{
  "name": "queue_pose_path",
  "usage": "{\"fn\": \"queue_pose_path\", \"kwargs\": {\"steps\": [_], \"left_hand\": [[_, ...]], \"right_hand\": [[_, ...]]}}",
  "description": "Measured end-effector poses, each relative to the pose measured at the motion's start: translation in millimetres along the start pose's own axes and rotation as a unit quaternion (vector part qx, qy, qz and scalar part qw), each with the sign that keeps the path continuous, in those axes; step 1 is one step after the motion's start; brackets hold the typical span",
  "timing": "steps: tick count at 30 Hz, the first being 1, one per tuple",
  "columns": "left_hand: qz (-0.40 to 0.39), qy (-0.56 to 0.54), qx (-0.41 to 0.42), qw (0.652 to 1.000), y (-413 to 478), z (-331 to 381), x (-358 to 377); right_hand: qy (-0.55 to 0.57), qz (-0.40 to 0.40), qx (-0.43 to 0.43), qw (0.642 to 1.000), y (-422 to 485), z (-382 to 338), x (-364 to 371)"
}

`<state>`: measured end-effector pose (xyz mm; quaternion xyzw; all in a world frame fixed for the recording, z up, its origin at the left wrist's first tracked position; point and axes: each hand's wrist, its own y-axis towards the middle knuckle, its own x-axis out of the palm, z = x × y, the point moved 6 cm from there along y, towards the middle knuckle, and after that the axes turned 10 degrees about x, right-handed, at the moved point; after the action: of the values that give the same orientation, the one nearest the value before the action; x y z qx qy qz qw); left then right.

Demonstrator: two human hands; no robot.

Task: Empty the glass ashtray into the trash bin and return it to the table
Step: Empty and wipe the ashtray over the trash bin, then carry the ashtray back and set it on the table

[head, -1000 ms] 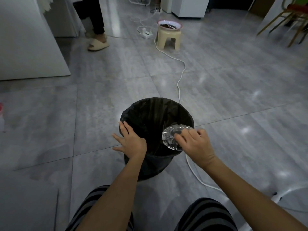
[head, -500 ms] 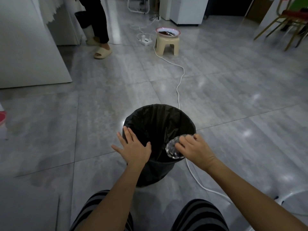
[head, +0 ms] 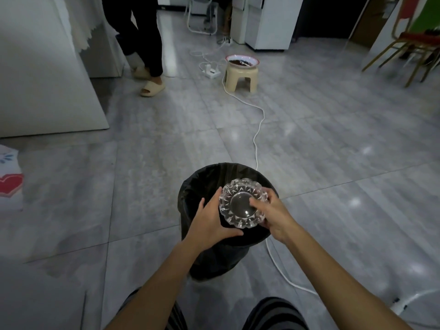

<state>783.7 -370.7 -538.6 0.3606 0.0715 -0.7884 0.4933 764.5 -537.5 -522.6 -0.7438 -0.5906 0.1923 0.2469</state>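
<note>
The cut-glass ashtray [head: 240, 204] is held over the mouth of the trash bin [head: 197, 186], a round bin lined with a black bag standing on the tiled floor. Its round clear face is turned toward me. My right hand [head: 273, 215] grips its right rim, with the thumb lying across the glass. My left hand [head: 209, 220] cups the ashtray's left and lower edge, fingers against the rim. The bin's inside is dark and I cannot see its contents.
A white cable [head: 258, 129] runs across the floor past the bin's right side to a power strip [head: 210, 70]. A beige stool [head: 241, 76] carrying a bowl stands beyond. A person's legs [head: 145, 44] are at the back left, beside a white cabinet [head: 42, 75].
The ashtray was tipped on edge into the bin in my right hand alone. It has come up and turned its face toward me, and my left hand left the bin's rim to hold it.
</note>
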Motion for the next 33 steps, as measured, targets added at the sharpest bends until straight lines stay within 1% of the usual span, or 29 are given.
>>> {"fn": "queue_pose_path", "kwargs": {"steps": [1,3,5,7,8,11,15,17,21,24,28,31,33], "left_hand": [[0.007,-0.014,-0.004,1.000,-2,4,-3],[0.025,-0.039,-0.036,0.998,3,19,-30],[0.038,-0.037,-0.046,0.998,2,38,-48],[0.056,-0.039,-0.087,0.994,6,66,-94],[0.065,-0.030,-0.095,0.993,6,79,-110],[0.066,-0.012,-0.132,0.989,12,123,-171],[0.096,-0.006,-0.172,0.980,5,196,-252],[0.105,0.004,-0.173,0.979,1,224,-283],[0.150,0.060,-0.182,0.970,-19,313,-379],[0.181,0.085,-0.208,0.957,-48,366,-433],[0.259,0.111,-0.243,0.928,-109,420,-477],[0.319,0.124,-0.287,0.895,-169,447,-497],[0.352,0.136,-0.301,0.876,-207,464,-506]], "right_hand": [[-0.013,-0.009,-0.005,1.000,-4,3,3],[-0.079,-0.028,-0.024,0.996,-17,-21,11],[-0.144,-0.066,-0.052,0.986,-33,-38,17],[-0.191,-0.100,-0.055,0.975,-60,-79,27],[-0.212,-0.116,-0.071,0.968,-75,-95,32],[-0.274,-0.171,-0.088,0.942,-117,-158,50],[-0.338,-0.217,-0.107,0.910,-190,-241,78],[-0.358,-0.240,-0.117,0.895,-214,-268,92],[-0.405,-0.269,-0.155,0.860,-304,-345,131],[-0.419,-0.300,-0.180,0.838,-367,-381,160],[-0.453,-0.354,-0.232,0.785,-442,-398,200],[-0.486,-0.391,-0.288,0.727,-494,-392,237],[-0.495,-0.415,-0.319,0.694,-522,-382,261]]}}
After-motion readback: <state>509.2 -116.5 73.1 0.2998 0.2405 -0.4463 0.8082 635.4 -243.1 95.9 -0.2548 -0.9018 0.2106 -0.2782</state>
